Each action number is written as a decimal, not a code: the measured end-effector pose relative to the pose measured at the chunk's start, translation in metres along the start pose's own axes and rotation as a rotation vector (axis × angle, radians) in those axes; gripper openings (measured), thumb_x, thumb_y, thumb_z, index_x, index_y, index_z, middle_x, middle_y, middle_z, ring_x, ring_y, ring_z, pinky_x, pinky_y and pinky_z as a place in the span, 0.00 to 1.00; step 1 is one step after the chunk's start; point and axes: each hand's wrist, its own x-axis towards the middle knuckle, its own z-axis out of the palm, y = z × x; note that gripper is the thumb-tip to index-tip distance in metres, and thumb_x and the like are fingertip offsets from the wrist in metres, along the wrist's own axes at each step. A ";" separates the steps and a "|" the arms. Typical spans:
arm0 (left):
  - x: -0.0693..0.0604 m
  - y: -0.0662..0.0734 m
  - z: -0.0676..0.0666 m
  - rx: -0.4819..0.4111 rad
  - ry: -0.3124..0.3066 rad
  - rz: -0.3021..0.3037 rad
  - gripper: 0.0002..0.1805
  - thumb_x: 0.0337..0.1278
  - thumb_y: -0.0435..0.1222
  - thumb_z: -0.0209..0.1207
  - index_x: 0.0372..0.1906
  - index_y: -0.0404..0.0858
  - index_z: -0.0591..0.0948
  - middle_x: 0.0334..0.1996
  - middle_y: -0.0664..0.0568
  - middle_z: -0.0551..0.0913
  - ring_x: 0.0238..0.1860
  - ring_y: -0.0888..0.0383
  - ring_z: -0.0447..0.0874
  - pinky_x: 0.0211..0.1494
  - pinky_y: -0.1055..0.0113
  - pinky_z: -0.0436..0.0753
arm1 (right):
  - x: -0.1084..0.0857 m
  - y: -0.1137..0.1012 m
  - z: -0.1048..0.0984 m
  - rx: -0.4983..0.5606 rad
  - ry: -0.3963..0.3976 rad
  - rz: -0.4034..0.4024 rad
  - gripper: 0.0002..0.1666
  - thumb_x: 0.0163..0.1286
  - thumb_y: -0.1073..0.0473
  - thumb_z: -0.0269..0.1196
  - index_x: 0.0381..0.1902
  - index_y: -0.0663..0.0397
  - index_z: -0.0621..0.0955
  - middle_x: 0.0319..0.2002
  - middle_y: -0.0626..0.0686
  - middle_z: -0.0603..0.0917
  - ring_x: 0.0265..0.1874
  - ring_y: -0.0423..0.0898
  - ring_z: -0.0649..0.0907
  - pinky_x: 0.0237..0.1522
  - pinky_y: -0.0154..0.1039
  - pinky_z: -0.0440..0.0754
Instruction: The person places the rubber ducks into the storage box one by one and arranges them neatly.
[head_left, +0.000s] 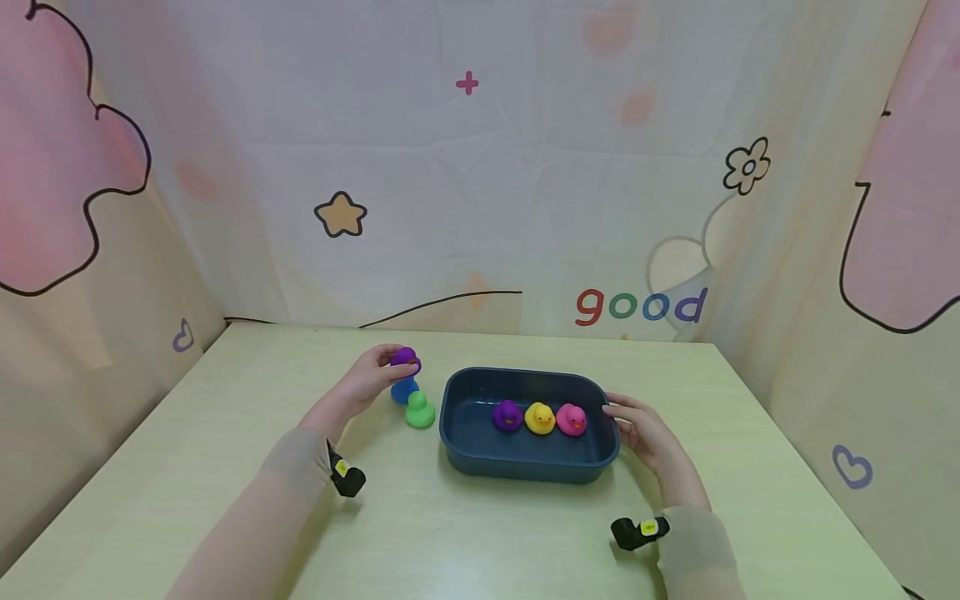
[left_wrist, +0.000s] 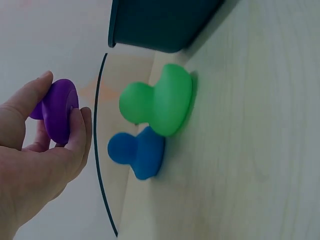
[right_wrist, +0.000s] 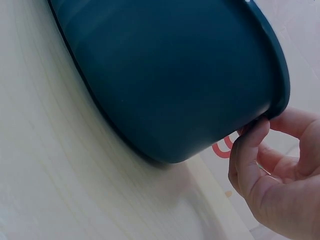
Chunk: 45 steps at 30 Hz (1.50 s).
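My left hand [head_left: 369, 377] pinches a purple rubber duck [left_wrist: 61, 110] between thumb and fingers, held up off the table. Just below it in the head view stand a blue duck [head_left: 404, 392] and a green duck [head_left: 420, 411], side by side on the table. At the right end of the dark blue bin [head_left: 525, 468], my right hand [head_left: 647, 433] grips the rim with its fingers. Inside the bin sit a second purple duck [head_left: 507, 416], a yellow duck [head_left: 540, 418] and a pink duck [head_left: 572, 420] in a row.
The pale wooden table [head_left: 480, 542] carries the bin near its middle. Printed cloth [head_left: 465, 208] hangs behind and along both sides of the table. Each wrist wears a small black camera, one on the left wrist [head_left: 347, 475] and one on the right wrist [head_left: 637, 533].
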 end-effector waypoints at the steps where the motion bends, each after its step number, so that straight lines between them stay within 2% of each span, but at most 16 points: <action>1: 0.001 0.001 0.003 -0.002 -0.003 0.005 0.32 0.65 0.29 0.58 0.69 0.24 0.59 0.63 0.30 0.67 0.56 0.47 0.77 0.71 0.53 0.69 | 0.000 0.000 0.000 0.003 -0.002 -0.003 0.31 0.74 0.59 0.55 0.69 0.66 0.63 0.37 0.34 0.82 0.33 0.34 0.81 0.40 0.25 0.80; 4: 0.003 0.006 0.013 -0.013 -0.023 0.009 0.31 0.65 0.29 0.58 0.68 0.24 0.61 0.63 0.31 0.67 0.56 0.47 0.77 0.71 0.51 0.69 | 0.000 0.000 0.000 0.007 -0.005 -0.009 0.30 0.74 0.59 0.55 0.68 0.66 0.64 0.37 0.35 0.82 0.32 0.34 0.81 0.40 0.25 0.80; 10: 0.003 0.013 0.039 -0.006 -0.085 0.007 0.29 0.64 0.30 0.59 0.67 0.27 0.63 0.64 0.33 0.69 0.64 0.40 0.73 0.72 0.51 0.68 | -0.001 0.000 0.000 0.006 0.002 -0.002 0.31 0.74 0.60 0.55 0.69 0.67 0.63 0.36 0.35 0.82 0.31 0.33 0.81 0.39 0.25 0.80; 15: -0.001 0.018 0.064 -0.031 -0.141 0.019 0.27 0.64 0.30 0.59 0.65 0.26 0.65 0.62 0.34 0.71 0.62 0.43 0.74 0.71 0.52 0.69 | -0.001 0.000 0.001 -0.006 0.006 0.005 0.33 0.74 0.59 0.55 0.71 0.68 0.60 0.37 0.34 0.81 0.32 0.34 0.81 0.40 0.25 0.80; 22: -0.013 0.026 0.098 -0.052 -0.216 -0.027 0.25 0.64 0.31 0.59 0.63 0.31 0.68 0.58 0.40 0.74 0.58 0.48 0.76 0.70 0.54 0.71 | 0.000 0.001 0.001 -0.005 0.007 0.006 0.33 0.74 0.59 0.55 0.71 0.68 0.60 0.37 0.34 0.81 0.33 0.34 0.81 0.40 0.25 0.80; 33: -0.019 0.023 0.142 -0.058 -0.275 -0.022 0.23 0.62 0.32 0.61 0.60 0.30 0.70 0.55 0.40 0.76 0.54 0.50 0.76 0.67 0.54 0.74 | -0.001 0.001 0.001 0.027 -0.002 -0.011 0.29 0.73 0.62 0.54 0.68 0.68 0.63 0.35 0.36 0.82 0.30 0.33 0.81 0.38 0.26 0.80; 45: -0.020 0.020 0.184 -0.023 -0.309 -0.045 0.23 0.57 0.31 0.65 0.57 0.32 0.74 0.53 0.43 0.75 0.49 0.53 0.76 0.58 0.63 0.80 | -0.002 0.000 0.001 0.023 -0.003 -0.004 0.30 0.74 0.62 0.54 0.69 0.69 0.62 0.35 0.36 0.82 0.31 0.33 0.82 0.38 0.26 0.80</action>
